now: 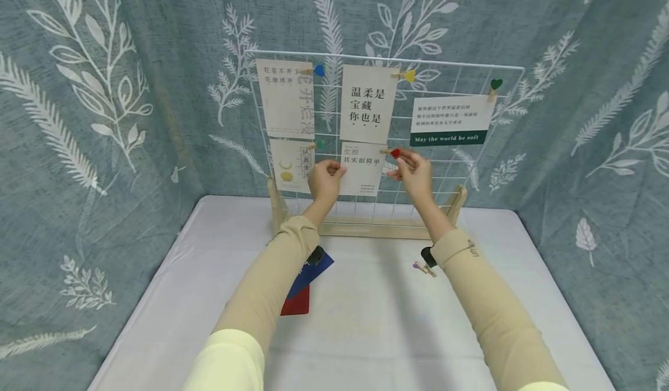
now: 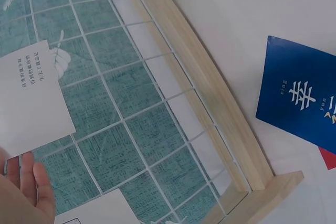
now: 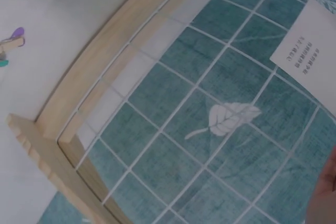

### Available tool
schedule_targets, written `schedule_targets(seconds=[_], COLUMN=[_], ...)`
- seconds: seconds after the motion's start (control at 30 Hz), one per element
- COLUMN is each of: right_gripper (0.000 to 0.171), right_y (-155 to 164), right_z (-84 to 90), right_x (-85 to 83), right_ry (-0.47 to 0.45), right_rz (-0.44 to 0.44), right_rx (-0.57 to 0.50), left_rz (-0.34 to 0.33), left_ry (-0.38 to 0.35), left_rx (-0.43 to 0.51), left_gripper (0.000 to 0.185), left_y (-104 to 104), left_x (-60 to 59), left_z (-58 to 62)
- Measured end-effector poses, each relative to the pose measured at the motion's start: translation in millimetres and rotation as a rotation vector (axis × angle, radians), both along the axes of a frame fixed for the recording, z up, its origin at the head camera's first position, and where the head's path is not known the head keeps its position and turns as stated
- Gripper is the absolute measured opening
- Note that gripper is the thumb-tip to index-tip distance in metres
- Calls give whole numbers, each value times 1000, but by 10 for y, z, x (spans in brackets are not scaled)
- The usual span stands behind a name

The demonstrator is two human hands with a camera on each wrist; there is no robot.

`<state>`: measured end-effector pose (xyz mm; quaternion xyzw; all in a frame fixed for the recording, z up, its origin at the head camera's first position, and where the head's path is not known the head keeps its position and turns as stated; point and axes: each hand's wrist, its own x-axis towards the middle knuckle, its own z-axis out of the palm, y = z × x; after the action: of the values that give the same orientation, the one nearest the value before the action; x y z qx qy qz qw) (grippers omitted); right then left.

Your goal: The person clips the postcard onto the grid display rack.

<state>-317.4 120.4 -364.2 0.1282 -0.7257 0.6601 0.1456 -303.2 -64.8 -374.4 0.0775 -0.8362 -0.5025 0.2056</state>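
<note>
A small white card (image 1: 360, 170) hangs low in the middle of a white wire grid (image 1: 444, 164) on a wooden stand (image 1: 376, 228). My left hand (image 1: 334, 171) pinches the card's left edge. My right hand (image 1: 401, 164) pinches a wooden clip with a red heart (image 1: 394, 153) at the card's top right corner. In the left wrist view, the card (image 2: 31, 98) lies against the grid above my left hand (image 2: 26, 192). The right wrist view shows the card's corner (image 3: 310, 51) and only the edge of my right hand (image 3: 325, 192).
Several other cards are clipped to the grid, among them a tall one (image 1: 367, 103) and a dark-banded one (image 1: 452, 121). A blue card (image 1: 313, 269) and a red card (image 1: 297, 305) lie on the white table under my left forearm. A purple-heart clip (image 1: 423, 268) lies near my right wrist.
</note>
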Motion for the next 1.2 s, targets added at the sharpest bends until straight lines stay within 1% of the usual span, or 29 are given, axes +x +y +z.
schedule_targets(seconds=[0.23,0.5,0.7,0.83,1.0,1.2], right_gripper=[32,30,30,29,28,26], right_y=[17,40,53,58,70,97], right_z=[1,-5,2,11,-10,-63], right_x=[18,35,51,72,116,153], right_ry=[-9,18,1,9,22,24], right_rz=[-5,1,-4,-11,-20,-32], right_rx=[-21,-65,-63,-59,-70,-79], left_rz=[13,-5,-19,-30,-38,-36], left_ry=[16,7,-5,-1,11,18], left_rx=[2,25,34,41,54,48], left_gripper=[17,18,20,21,22,23], left_y=[-11,-14,-14,-21,-39,-60], left_x=[1,56,82,102,141,178], left_z=[6,53,66,73,59,-11])
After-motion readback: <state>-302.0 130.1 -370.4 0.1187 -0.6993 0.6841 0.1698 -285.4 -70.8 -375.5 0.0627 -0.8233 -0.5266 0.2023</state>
